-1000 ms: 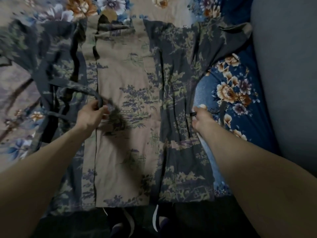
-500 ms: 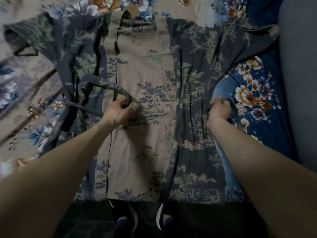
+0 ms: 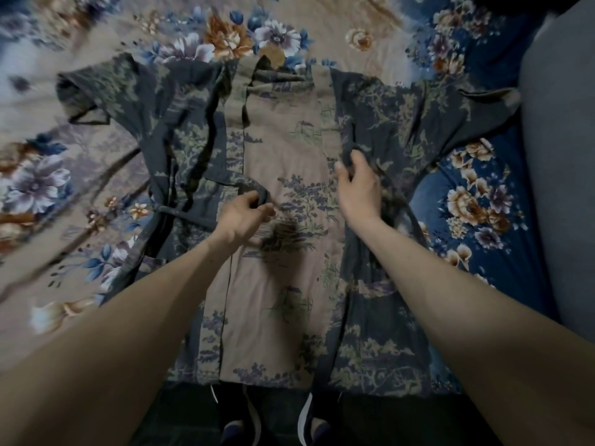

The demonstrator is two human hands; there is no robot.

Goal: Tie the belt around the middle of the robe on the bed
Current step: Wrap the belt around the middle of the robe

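Floral cotton, tan on the left and navy on the right: that's the bedspread (image 3: 380, 24) covering the bed under everything. A plain grey cushion or headboard panel (image 3: 560, 156) runs down the right edge.

Spread flat on the bedspread, collar away from you, is the robe (image 3: 289, 310), dark grey outer cloth with a green-purple landscape print, front panels folded back so the beige lining shows down the centre. Both short sleeves stick out sideways; hem reaches the near edge of the bed.

The belt (image 3: 199, 183), same dark fabric, lies across the robe's left half at waist height, doubled into a loop there. A second stretch of it hangs off the right side, running from your right hand down past your wrist.

Your left hand (image 3: 243, 215) pinches the belt's left end over the beige centre panel, fingers curled round it. Your right hand (image 3: 359, 185) grips the other bunched end at the right edge of the beige panel, thumb and fingers closed on the cloth. Hands are apart, beige panel between them, no knot made yet.

Below the hem, your dark shoes (image 3: 306, 426) with white side stripes stand on a dark floor.
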